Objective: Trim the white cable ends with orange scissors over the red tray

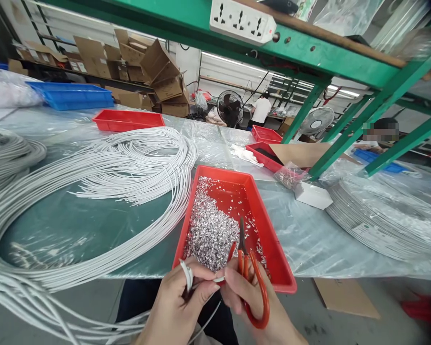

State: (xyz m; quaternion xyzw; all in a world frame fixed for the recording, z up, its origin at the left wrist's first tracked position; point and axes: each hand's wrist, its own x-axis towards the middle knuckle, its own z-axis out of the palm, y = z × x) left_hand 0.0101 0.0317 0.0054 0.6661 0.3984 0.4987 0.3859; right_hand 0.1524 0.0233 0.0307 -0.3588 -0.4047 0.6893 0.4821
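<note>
My left hand [181,302] is closed in a pinch on a white cable [187,275] that loops over its fingers, at the near rim of a red tray [273,249]. My right hand [251,302] grips orange-handled pliers [247,273], whose dark jaws point up into the tray. The two hands touch at the fingertips, where a short white cable end shows. A heap of small silvery metal pieces [210,230] fills the tray's left half. A big bundle of long white cables [93,191] curves over the table on the left and runs down toward my left hand.
The table is covered with clear plastic sheet [309,239]. Coiled grey cable [384,215] lies right, with a small white box [312,195] and a bag of parts [289,175]. More red trays [127,120] and a blue tray [72,96] stand behind. A green frame [330,148] rises overhead. People work far back.
</note>
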